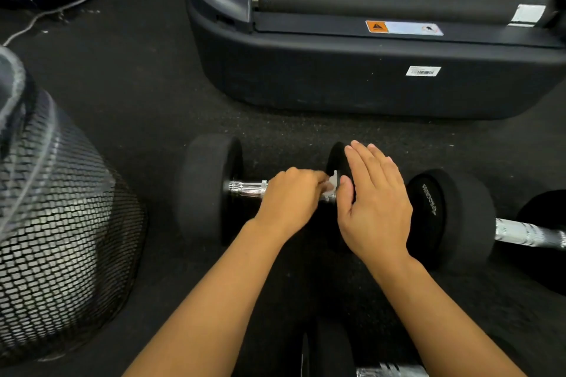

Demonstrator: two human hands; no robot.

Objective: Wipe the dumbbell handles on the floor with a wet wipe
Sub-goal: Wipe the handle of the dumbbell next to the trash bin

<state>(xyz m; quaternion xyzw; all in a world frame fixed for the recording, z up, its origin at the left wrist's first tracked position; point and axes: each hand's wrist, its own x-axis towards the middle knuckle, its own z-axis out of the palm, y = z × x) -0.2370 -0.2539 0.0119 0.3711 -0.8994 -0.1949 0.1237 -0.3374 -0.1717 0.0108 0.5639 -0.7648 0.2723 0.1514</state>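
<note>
Hands (pixel 333 202) hide most of wipe (pixel 332 184) and handle (pixel 248 188).

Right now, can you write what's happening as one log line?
left hand: rubs wet wipe on dumbbell handle | right hand: flat on weight | second dumbbell: untouched

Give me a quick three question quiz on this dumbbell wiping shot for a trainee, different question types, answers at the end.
1. True or false: the left hand holds the wet wipe against the chrome handle.
2. The right hand rests on: A) the treadmill base, B) the dumbbell's right weight head, C) the mesh bin.
3. Fill in: the second dumbbell lies to the ______ of the one being wiped.

Key: 1 true; 2 B; 3 right.
</note>
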